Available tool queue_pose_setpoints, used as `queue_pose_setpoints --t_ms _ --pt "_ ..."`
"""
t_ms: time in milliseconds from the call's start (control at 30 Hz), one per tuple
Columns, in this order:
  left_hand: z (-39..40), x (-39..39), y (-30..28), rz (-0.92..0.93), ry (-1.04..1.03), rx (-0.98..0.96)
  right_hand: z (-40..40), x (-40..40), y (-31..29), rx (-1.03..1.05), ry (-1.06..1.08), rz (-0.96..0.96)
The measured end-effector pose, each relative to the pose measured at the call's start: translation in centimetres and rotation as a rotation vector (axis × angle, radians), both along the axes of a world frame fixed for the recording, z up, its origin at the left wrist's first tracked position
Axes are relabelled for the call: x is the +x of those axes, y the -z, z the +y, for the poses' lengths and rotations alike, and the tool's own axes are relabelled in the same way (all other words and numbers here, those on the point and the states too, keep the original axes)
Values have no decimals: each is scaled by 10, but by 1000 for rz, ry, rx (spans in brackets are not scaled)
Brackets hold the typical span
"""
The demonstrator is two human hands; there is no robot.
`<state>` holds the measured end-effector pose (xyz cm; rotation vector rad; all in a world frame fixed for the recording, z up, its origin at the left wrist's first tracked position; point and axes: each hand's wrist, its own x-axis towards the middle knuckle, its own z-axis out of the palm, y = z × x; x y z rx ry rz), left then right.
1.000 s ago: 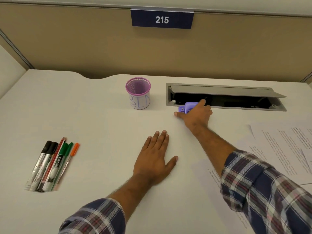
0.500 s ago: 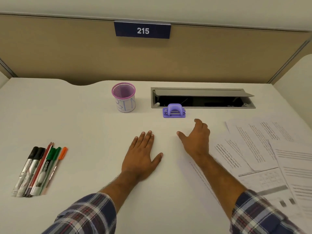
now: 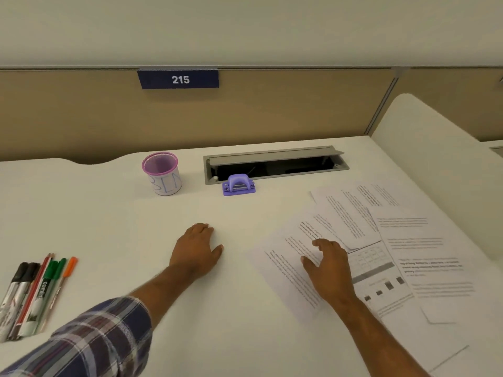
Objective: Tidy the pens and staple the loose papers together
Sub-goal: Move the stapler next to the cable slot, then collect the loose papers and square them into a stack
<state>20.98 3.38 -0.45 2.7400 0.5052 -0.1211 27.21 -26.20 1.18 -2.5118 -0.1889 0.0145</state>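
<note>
Several printed papers (image 3: 402, 240) lie fanned out and overlapping on the right side of the white desk (image 3: 109, 219). My right hand (image 3: 328, 265) rests on the nearest sheet, fingers spread, holding nothing. My left hand (image 3: 197, 247) lies palm down on the bare desk in the middle, fingers slightly bent. A small purple stapler (image 3: 238, 185) sits at the back, in front of the cable slot. A pink mesh pen cup (image 3: 162, 172) stands left of it and looks hollow inside. Several pens and markers (image 3: 35, 295) lie in a bunch at the left edge.
A grey cable slot (image 3: 275, 164) with its lid raised is set into the desk at the back. A beige partition with a blue 215 sign (image 3: 178, 79) closes the far side. A white divider (image 3: 435, 159) rises at the right.
My right hand left the purple stapler by the slot, drew back and now rests on the papers. My left hand stayed on the desk, its fingers now more curled. The view swung right.
</note>
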Motion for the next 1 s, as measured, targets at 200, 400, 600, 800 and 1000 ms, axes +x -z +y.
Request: queue_pose_setpoints --t_ms 200,400,600,800,1000 --pt "-31 -14 -6 -127 -101 -166 -42 -25 5 -57 33 -51" --pt "-79 -21 -12 -186 133 -139 -85 -38 15 -188 55 -39" --pt "-122 -24 -10 -49 411 -48 -81 -48 14 -295 -53 93" --pt "-132 -37 2 59 402 53 -62 -53 8 -325 -151 163" --pt "-139 -59 5 -26 274 127 -51 -53 9 -315 -244 176"
